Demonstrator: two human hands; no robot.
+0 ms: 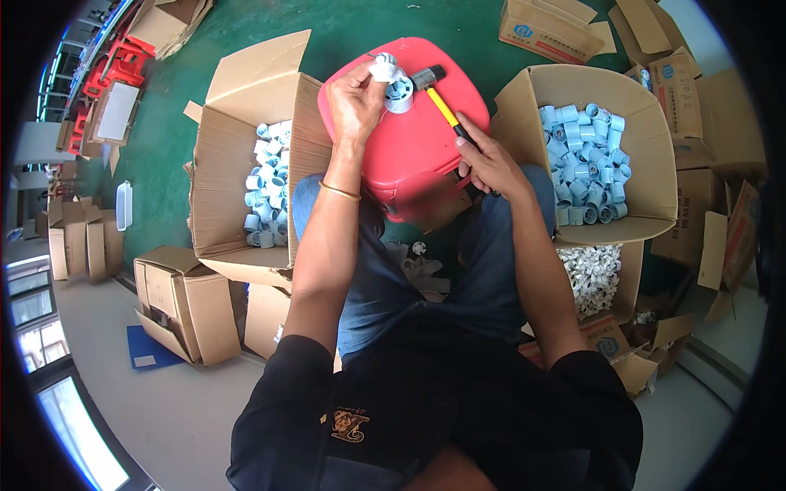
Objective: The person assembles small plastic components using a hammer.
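My left hand [357,106] pinches a small white plastic piece [384,67] over the far half of a red plastic stool [405,155]. Right beside those fingertips, a light blue cylindrical plastic part [399,101] stands on the stool top; its upper end shows slots. My right hand [494,166] is wrapped round the black grip of a hammer [442,106] with a yellow-and-black handle. The dark hammer head lies close to the blue part, above the stool; I cannot tell whether they touch.
At left, an open cardboard box [237,155] holds light blue and white parts. To the right, another carton [602,86] is heaped with blue cylinders [585,159]. Below it sits a box of small white pieces [591,278]. More cartons [544,31] stand around on the green floor [344,33].
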